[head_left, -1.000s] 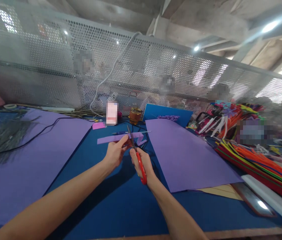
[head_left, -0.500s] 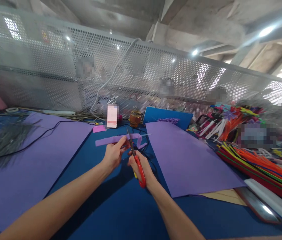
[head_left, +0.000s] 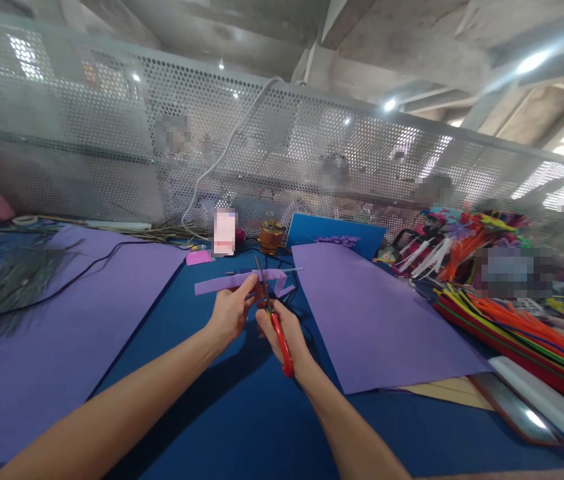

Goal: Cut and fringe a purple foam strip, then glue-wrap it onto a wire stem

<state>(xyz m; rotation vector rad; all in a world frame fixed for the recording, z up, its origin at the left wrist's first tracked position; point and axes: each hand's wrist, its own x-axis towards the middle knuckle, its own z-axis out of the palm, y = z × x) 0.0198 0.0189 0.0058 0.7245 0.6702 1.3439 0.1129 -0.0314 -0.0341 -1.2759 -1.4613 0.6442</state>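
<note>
Over the middle of the blue table, my left hand (head_left: 232, 310) pinches a purple paper strip (head_left: 212, 285) between thumb and fingers. One end of the strip points left; the other bends down on the right, past the scissors. My right hand (head_left: 286, 333) is closed around the red handles of the scissors (head_left: 282, 343). Their dark blades (head_left: 261, 273) point away from me and cross the strip just right of my left thumb. Whether the blades have cut into it I cannot tell.
Large purple sheets lie left (head_left: 127, 280) and right (head_left: 372, 313) on the blue table (head_left: 202, 413). A tape roll (head_left: 271, 237) stands behind my hands, beside a blue board (head_left: 362, 233). Colourful pipe cleaners (head_left: 527, 327) pile up at right, near a phone-like slab (head_left: 517, 407). Perforated metal forms the back.
The strip has shifted slightly right, and my left hand with it. The scissor blades look closer together, with the handles drawn in; the yellow part of the handle no longer shows.
</note>
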